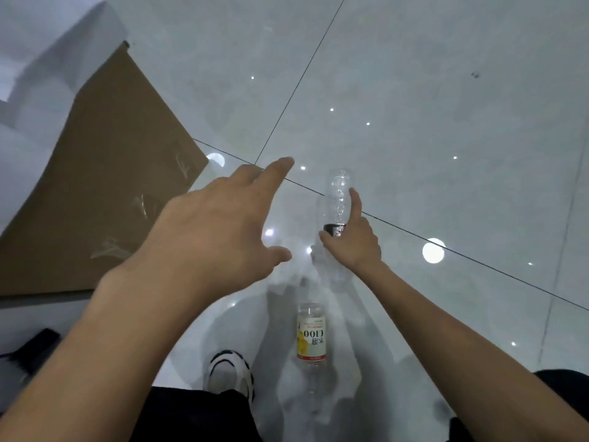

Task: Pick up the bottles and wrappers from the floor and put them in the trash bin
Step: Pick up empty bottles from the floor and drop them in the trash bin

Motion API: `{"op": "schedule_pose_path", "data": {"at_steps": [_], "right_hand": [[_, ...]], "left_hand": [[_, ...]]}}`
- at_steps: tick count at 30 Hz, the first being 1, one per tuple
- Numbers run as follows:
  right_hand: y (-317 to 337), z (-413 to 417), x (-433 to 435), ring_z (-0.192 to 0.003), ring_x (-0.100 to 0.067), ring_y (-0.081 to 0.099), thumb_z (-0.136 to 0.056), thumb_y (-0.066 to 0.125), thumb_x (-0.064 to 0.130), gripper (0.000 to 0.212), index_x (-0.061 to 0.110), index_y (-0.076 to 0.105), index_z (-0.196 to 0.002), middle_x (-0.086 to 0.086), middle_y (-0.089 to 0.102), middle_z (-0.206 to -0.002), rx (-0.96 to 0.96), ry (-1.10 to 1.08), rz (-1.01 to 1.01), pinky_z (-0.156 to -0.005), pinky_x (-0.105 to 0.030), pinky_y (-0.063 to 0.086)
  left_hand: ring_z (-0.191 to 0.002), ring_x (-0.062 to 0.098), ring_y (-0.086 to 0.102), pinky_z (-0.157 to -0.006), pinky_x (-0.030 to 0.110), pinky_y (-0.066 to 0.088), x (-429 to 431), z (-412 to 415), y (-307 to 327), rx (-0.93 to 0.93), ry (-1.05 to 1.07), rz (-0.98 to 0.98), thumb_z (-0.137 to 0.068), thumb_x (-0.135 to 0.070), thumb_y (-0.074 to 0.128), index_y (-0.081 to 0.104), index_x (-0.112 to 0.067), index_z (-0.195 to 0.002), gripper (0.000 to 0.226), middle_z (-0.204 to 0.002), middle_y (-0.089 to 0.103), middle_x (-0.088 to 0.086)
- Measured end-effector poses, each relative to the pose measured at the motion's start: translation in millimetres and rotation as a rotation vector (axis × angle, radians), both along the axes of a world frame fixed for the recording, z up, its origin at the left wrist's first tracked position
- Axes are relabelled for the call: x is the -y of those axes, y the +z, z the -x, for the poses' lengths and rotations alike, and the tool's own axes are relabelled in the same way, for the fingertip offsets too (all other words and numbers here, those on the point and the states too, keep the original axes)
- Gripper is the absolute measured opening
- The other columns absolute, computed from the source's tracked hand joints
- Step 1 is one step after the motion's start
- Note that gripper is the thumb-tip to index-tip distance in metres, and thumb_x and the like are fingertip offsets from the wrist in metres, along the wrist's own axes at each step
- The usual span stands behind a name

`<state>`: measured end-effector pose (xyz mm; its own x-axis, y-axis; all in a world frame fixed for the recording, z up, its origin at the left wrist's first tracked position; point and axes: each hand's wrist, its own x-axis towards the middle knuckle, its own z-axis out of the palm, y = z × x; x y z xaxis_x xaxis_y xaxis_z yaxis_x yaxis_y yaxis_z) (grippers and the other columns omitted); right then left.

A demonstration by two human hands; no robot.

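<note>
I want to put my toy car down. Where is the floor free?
The widest bare floor lies right of the clear bottle and the right hand gripping it, and beyond both hands. Cardboard takes the left side. Between the arms it is crowded: the labelled bottle lies near a shoe. The left hand hovers open over the middle.

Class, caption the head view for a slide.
Right grip holds clear plastic bottle on grey tiled floor; left grip hovers open; yellow-labelled bottle lies nearer.
</note>
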<state>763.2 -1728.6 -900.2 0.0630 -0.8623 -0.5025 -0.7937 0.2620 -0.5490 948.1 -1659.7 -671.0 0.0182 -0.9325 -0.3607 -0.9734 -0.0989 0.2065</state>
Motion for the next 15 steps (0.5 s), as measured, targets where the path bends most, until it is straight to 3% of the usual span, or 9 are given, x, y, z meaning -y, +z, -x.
{"op": "schedule_pose_path", "data": {"at_steps": [2, 5, 7, 12, 15], "right_hand": [[48, 10, 8, -0.088, -0.016, 0.067, -0.077, 0.072, 0.044, 0.106, 0.053, -0.004, -0.15, 0.004, 0.066, -0.101, 0.122, -0.01, 0.073, -0.08, -0.038, 0.054], [124, 34, -1, -0.079, 0.011, 0.064, -0.082, 0.08, 0.035, 0.105, 0.051, 0.002, -0.152, 0.019, 0.058, -0.098, 0.287, -0.017, 0.155, -0.065, -0.008, 0.048], [156, 48, -19, -0.084, 0.014, 0.063, -0.082, 0.082, 0.035, 0.106, 0.054, 0.004, -0.151, 0.019, 0.057, -0.109, 0.37, -0.076, 0.196, -0.064, -0.001, 0.045], [167, 45, -40, -0.094, 0.001, 0.068, -0.077, 0.085, 0.036, 0.106, 0.055, 0.009, -0.149, 0.014, 0.061, -0.12, 0.506, -0.133, 0.255, -0.079, -0.016, 0.053], [166, 34, -42, -0.101, -0.004, 0.067, -0.075, 0.085, 0.039, 0.101, 0.052, 0.014, -0.146, 0.016, 0.062, -0.121, 0.624, -0.143, 0.25, -0.079, -0.021, 0.055]], "left_hand": [[-0.129, 0.013, 0.049, -0.088, 0.036, 0.046, 3, -2, 2, -0.094, 0.058, -0.013, -0.082, -0.066, 0.063, -0.002, -0.053, -0.149, 0.094, -0.15, 0.032, -0.022], [-0.125, 0.014, 0.054, -0.098, 0.047, 0.049, 9, -4, 1, -0.26, 0.161, -0.025, -0.076, -0.069, 0.065, 0.012, -0.053, -0.147, 0.09, -0.143, 0.043, -0.018], [-0.125, 0.011, 0.053, -0.1, 0.046, 0.048, 13, -7, 1, -0.316, 0.198, -0.013, -0.075, -0.069, 0.068, 0.019, -0.051, -0.146, 0.089, -0.143, 0.045, -0.017], [-0.112, 0.0, 0.056, -0.093, 0.028, 0.049, 17, -2, 2, -0.492, 0.319, 0.038, -0.073, -0.068, 0.067, 0.038, -0.041, -0.144, 0.081, -0.133, 0.052, -0.018], [-0.107, -0.004, 0.059, -0.085, 0.022, 0.051, 17, 10, 0, -0.564, 0.329, 0.021, -0.074, -0.07, 0.065, 0.044, -0.038, -0.139, 0.076, -0.125, 0.056, -0.019]]}}
